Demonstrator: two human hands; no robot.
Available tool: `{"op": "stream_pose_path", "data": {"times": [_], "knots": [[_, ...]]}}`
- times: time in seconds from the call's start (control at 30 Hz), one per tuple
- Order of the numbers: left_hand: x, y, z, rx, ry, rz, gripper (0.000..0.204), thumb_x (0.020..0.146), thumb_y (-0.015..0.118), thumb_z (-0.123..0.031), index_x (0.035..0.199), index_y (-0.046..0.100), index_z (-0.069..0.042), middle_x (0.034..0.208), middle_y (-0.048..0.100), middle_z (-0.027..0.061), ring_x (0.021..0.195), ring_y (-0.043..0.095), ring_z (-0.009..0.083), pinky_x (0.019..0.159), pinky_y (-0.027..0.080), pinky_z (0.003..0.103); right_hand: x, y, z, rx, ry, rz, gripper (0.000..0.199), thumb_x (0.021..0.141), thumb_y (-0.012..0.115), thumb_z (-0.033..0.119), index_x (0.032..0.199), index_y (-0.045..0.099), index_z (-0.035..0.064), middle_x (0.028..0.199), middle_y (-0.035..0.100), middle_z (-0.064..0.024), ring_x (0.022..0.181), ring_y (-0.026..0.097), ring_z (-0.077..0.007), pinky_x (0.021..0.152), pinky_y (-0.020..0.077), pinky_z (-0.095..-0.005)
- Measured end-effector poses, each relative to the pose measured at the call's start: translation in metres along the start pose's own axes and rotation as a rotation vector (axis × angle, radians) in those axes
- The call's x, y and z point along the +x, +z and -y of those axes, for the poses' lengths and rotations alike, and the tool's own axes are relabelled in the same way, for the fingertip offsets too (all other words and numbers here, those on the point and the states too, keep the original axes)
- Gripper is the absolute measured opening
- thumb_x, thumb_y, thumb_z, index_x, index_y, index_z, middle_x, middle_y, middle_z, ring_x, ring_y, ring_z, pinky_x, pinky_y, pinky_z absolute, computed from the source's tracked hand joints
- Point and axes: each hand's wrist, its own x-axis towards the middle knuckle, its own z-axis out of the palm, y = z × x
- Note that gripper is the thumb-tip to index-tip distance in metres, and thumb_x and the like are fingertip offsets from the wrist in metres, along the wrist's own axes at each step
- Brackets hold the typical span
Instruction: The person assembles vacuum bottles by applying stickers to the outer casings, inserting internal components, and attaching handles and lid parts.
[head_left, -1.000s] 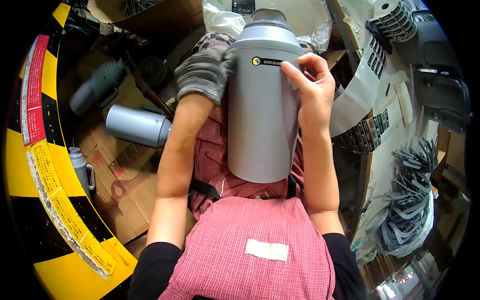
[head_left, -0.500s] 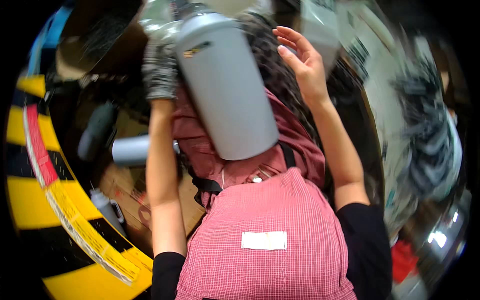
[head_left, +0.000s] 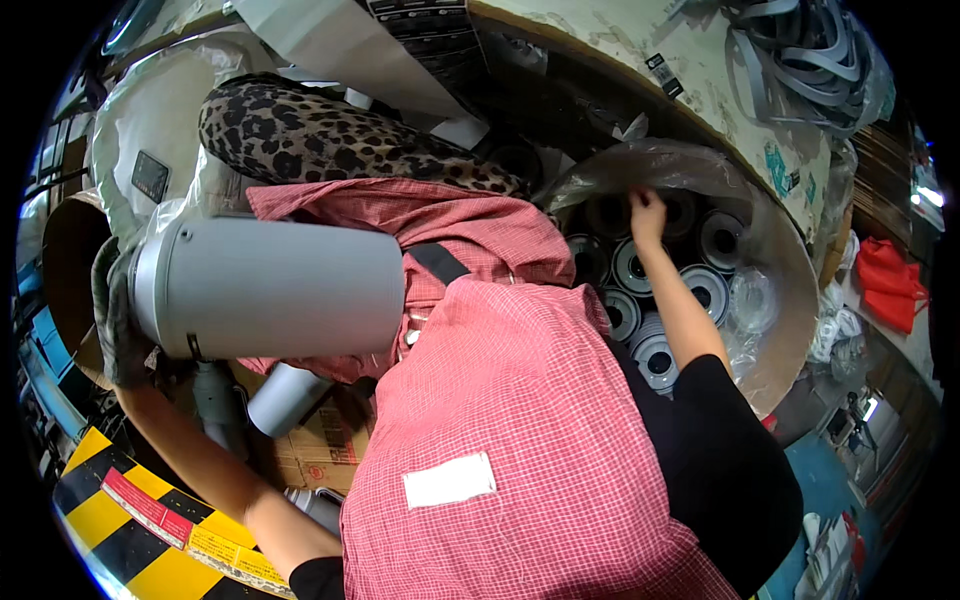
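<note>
Grey canister (head_left: pixel 285 290) at nine o'clock, on its side across the lap (head_left: pixel 480 225); my gloved left hand (head_left: pixel 117 310) cups its shouldered end. Stiff, smooth, probably light; shoulder's the best hold. Two o'clock: right hand (head_left: pixel 648 213) bent-fingered by cylinders (head_left: pixel 656 362), grip unclear.

Flask (head_left: pixel 280 287) across lap (head_left: pixel 470 225), left hand (head_left: pixel 113 312) at its left end. To right, box (head_left: pixel 790 330) holding cylinders (head_left: pixel 702 292); right hand (head_left: pixel 648 215) inside box. Beyond box, tabletop (head_left: pixel 620 32) with straps (head_left: pixel 815 55) on it. Below flask, left, second flask (head_left: pixel 287 400) on cardboard (head_left: pixel 330 440). Beyond flask, upper left, phone (head_left: pixel 151 175) on plastic bag (head_left: pixel 195 100).
</note>
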Motion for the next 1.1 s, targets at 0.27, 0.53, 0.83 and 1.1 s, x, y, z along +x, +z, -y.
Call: {"op": "stream_pose_path", "data": {"times": [0.27,0.53,0.83,1.1], "knots": [[-0.036,-0.065,-0.028,0.358,0.099,-0.021,0.037,0.1,0.048,-0.012,0.133,0.056,0.003,0.132,0.061,0.0189,0.12,0.06,0.0323,0.105,0.046,0.04,0.069,0.053,-0.135,-0.745,-0.099,0.099,0.05,0.1,0.054,0.031,0.141,0.052,0.0021,0.148,0.048,-0.0227,0.131,0.048,-0.0392,0.106,0.041,-0.0464],[-0.107,-0.004,0.004,0.099,-0.057,-0.43,0.055,0.091,0.068,-0.024,0.138,0.053,0.0,0.138,0.058,0.0183,0.123,0.058,0.0322,0.106,0.045,0.044,-0.071,0.055,-0.072,-0.147,0.216,0.305,0.063,0.09,0.068,0.046,0.124,0.062,-0.0061,0.117,0.066,-0.028,0.105,0.062,-0.0441,0.095,0.0478,-0.0482],[-0.135,0.124,0.056,-1.419,-0.631,-0.635,0.042,0.106,0.042,-0.023,0.143,0.048,-0.004,0.139,0.058,0.011,0.123,0.057,0.0244,0.106,0.046,0.041,-0.15,0.106,-0.132,0.24,0.116,0.656,0.059,0.089,0.067,0.023,0.144,0.053,0.0096,0.131,0.061,-0.0259,0.125,0.055,-0.0431,0.105,0.045,-0.0451],[-0.135,0.15,0.061,-1.321,-0.619,-0.752,0.041,0.105,0.045,-0.026,0.139,0.049,-0.004,0.137,0.059,0.0115,0.122,0.058,0.0249,0.106,0.046,0.04,-0.052,-0.075,0.184,0.41,-0.222,0.64,0.031,0.099,0.056,0.011,0.126,0.068,0.0019,0.113,0.064,-0.005,0.11,0.057,-0.0152,0.1,0.0407,-0.0289]]}}
